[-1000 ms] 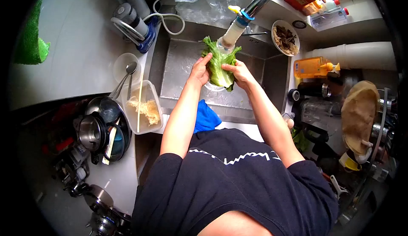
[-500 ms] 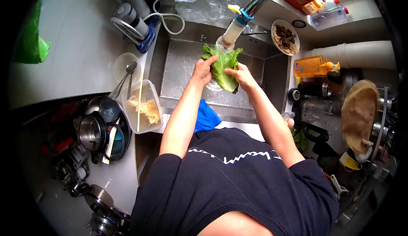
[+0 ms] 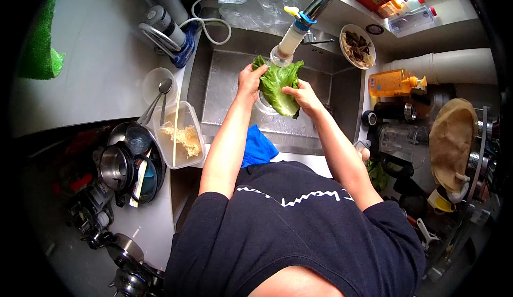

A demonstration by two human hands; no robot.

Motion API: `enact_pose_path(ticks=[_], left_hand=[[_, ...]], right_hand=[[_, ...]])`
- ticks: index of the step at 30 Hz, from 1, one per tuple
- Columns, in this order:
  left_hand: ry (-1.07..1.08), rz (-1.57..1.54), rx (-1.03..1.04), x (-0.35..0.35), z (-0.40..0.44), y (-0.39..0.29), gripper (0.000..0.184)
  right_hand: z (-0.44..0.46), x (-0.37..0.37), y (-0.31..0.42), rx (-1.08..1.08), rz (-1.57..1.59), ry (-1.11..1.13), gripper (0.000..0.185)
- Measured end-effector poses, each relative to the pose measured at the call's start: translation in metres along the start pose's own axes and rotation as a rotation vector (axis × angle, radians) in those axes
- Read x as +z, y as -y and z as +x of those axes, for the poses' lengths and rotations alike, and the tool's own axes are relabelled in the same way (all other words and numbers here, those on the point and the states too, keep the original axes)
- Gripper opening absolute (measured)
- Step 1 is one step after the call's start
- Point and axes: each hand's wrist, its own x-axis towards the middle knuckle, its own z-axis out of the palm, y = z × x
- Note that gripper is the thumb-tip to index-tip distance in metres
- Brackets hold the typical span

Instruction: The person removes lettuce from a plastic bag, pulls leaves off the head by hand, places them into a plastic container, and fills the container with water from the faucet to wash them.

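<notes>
Over a steel sink (image 3: 224, 102) I hold a green lettuce leaf (image 3: 281, 87) between both hands. My left hand (image 3: 249, 82) pinches its upper left edge, thumb lying on the face of the leaf. On the right side, my right hand (image 3: 305, 97) grips the leaf with the thumb on top and the fingers behind it, mostly hidden. Just above the leaf hangs the faucet (image 3: 327, 0) with a clear filter nozzle (image 3: 290, 43). Whether water is running onto the leaf I cannot tell.
A plastic container (image 3: 189, 115) with pale shreds and a chopstick stands left of the sink. A blue cloth (image 3: 258, 146) lies at the front edge. On the right are a plate of dark food scraps (image 3: 358, 45), an orange soap bottle (image 3: 393, 84) and a glass jug (image 3: 401, 142).
My left hand has shifted slightly left and up along the leaf's edge. The leaf is spread a little wider and turned. My right hand keeps its hold, nearly unmoved.
</notes>
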Motion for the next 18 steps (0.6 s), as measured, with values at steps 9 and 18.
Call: enact_pose_path(ticks=[9,18], left_hand=[[0.029,-0.512,-0.346,-0.006,-0.005,-0.010,0.043],[0.088,-0.450,-0.286,-0.002,0.001,-0.015,0.038]], right_hand=[[0.009,0.005,0.008,-0.175,-0.374,0.030,0.021],[0.009,0.001,0.031,0.046,-0.186,0.173,0.019]])
